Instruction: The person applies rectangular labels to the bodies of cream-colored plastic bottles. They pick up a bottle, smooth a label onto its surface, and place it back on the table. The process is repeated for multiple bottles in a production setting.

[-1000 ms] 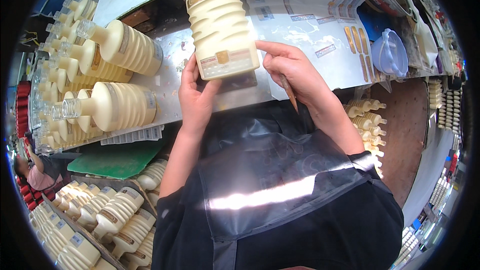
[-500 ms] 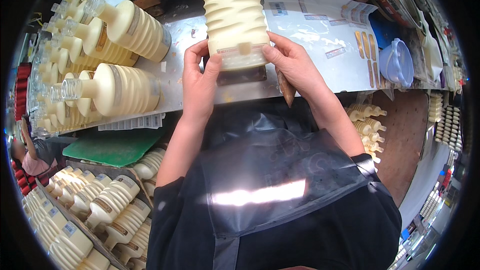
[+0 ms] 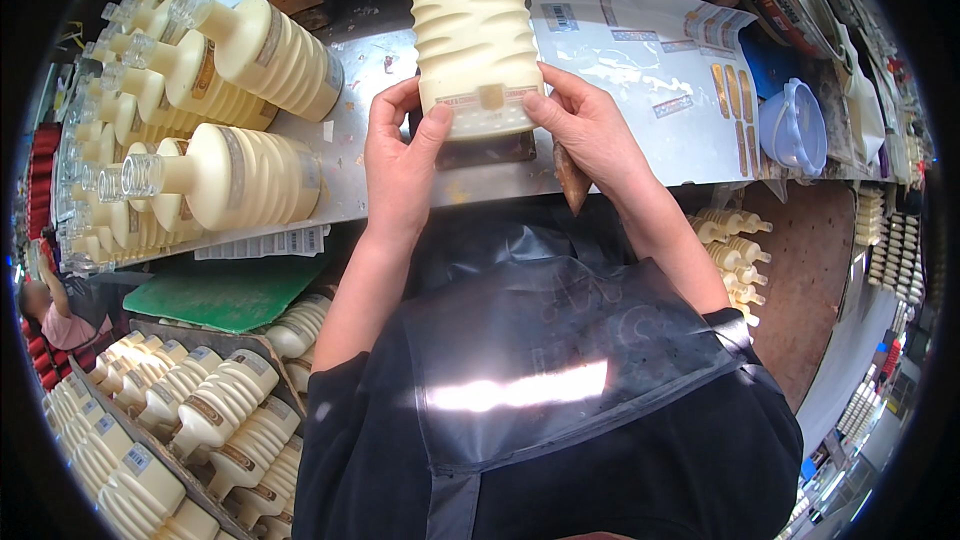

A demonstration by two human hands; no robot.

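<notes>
A cream bottle [image 3: 474, 50] with wavy ridges, a gold label band near its top and a small tan label near its base, lies before me, neck pointing away. My left hand [image 3: 404, 135] grips the lower left side, thumb on the front face. On the lower right side is my right hand [image 3: 590, 125], its thumb beside the printed strip. Under that palm a brown pointed tool [image 3: 572, 180], perhaps wooden, sticks out toward me. Part of it is hidden by the hand. Below the bottle's base shows a dark block [image 3: 490, 152] on the metal table.
Similar bottles [image 3: 250, 175] crowd the table's left side. At right, a white sheet [image 3: 630, 80] carries stickers and gold strips [image 3: 735, 90], beside a pale blue basket [image 3: 793, 127]. Crates of bottles [image 3: 225, 400] stand low left, near a green board [image 3: 225, 290]. Another person [image 3: 60, 305] is far left.
The bottle has shifted very slightly to the right between my hands. Both hands keep their hold. The person at far left has moved a little.
</notes>
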